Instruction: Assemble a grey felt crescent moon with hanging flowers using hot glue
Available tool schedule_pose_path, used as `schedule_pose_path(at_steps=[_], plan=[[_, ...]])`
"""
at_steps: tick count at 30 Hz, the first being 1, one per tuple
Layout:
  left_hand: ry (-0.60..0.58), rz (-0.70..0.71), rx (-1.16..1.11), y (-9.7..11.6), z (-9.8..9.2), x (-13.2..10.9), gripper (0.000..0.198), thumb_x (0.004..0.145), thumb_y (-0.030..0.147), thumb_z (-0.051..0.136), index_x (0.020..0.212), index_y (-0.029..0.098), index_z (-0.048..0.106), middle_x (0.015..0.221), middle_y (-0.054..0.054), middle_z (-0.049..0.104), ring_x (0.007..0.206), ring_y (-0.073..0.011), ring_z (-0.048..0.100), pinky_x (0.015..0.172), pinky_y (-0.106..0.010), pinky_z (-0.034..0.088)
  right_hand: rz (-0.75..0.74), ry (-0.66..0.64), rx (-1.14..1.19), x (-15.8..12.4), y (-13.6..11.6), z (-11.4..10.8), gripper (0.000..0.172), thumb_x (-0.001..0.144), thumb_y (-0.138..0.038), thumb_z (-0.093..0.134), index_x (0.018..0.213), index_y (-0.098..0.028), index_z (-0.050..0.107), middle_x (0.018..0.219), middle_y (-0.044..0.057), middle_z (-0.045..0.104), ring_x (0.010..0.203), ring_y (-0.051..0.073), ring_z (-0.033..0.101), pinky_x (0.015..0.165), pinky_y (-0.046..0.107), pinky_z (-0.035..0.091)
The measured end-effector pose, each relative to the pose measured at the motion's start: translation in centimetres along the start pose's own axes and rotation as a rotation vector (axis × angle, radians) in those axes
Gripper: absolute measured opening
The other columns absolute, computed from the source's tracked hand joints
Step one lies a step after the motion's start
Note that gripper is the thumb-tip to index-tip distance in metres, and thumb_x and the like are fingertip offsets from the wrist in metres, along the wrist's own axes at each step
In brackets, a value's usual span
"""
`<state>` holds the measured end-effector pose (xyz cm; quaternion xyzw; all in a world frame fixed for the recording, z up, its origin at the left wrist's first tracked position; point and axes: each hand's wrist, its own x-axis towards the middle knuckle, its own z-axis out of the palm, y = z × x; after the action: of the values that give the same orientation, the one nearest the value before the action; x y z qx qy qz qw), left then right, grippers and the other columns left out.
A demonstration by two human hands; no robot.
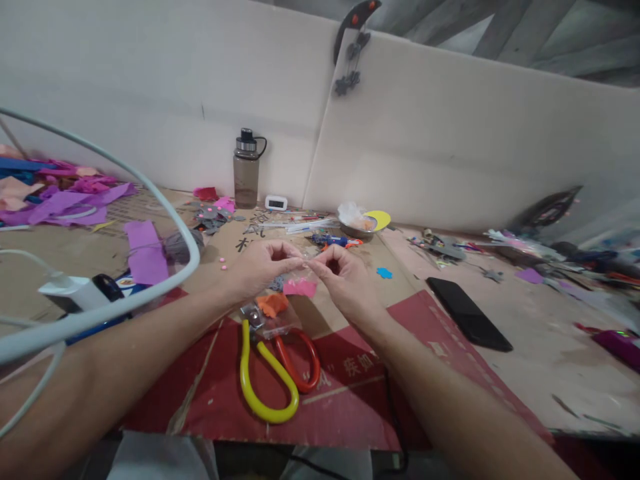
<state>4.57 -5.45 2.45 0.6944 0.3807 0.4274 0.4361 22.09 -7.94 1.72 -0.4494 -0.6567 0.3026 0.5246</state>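
Note:
My left hand (261, 269) and my right hand (344, 275) meet above the middle of the work surface, fingertips pinched together. Whatever sits between the fingertips is too small to make out. Just under my hands lie a pink scrap (300, 287) and an orange piece (273, 305), beside a clear plastic bag (281, 323). Closer to me rest scissors with a yellow handle (269, 403) and a red handle (311, 380); their blades are largely covered. Past my fingers is a blue glue gun (330, 240).
A white cable (170, 210) arches across the left foreground. Purple felt scraps (75, 203) pile up at left. At the back stand a bottle (246, 175), a small clock (276, 203) and a metal bowl (357, 231). A black phone (469, 313) lies to the right.

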Motion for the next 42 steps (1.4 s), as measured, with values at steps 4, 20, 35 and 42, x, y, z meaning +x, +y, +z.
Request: schedule_pose_path(at_steps=[4,20,35,42], plan=[[0.006,-0.009,-0.011,0.2,-0.1,0.0,0.028,0.070,0.042,0.071,0.075,0.015,0.065,0.072,0.000,0.064,0.067,-0.0117,0.055,0.062,-0.024,0.041,0.031,-0.042,0.040,0.1,0.3,0.1,0.025,0.077,-0.042,0.062,0.071,-0.019,0.055,0.068,-0.001,0.054,0.062,0.012,0.046,0.059,0.026,0.038],[-0.029,-0.027,0.117,0.5,-0.1,-0.2,0.032,0.076,0.049,0.062,0.075,0.018,0.070,0.073,-0.001,0.067,0.069,-0.0137,0.056,0.064,-0.025,0.042,0.036,-0.014,0.035,-0.3,-0.8,0.2,0.026,0.071,-0.037,0.069,0.059,-0.019,0.054,0.059,-0.002,0.052,0.058,0.011,0.044,0.057,0.026,0.038],[0.018,0.031,0.101,0.1,-0.4,0.1,0.031,0.077,0.046,0.060,0.067,0.016,0.063,0.063,0.000,0.060,0.059,-0.0112,0.050,0.057,-0.024,0.039,0.052,-0.012,0.102,-0.2,-0.8,0.1,0.029,0.072,-0.037,0.066,0.057,-0.018,0.050,0.055,-0.005,0.044,0.055,0.009,0.037,0.057,0.025,0.034],[-0.047,-0.036,-0.007,-0.1,-0.3,0.3,0.030,0.073,0.047,0.066,0.073,0.017,0.066,0.069,-0.001,0.064,0.062,-0.0119,0.053,0.059,-0.024,0.041,0.053,-0.040,0.074,0.0,0.0,0.3,0.025,0.077,-0.039,0.061,0.064,-0.018,0.054,0.061,-0.003,0.048,0.059,0.010,0.041,0.058,0.025,0.035]])
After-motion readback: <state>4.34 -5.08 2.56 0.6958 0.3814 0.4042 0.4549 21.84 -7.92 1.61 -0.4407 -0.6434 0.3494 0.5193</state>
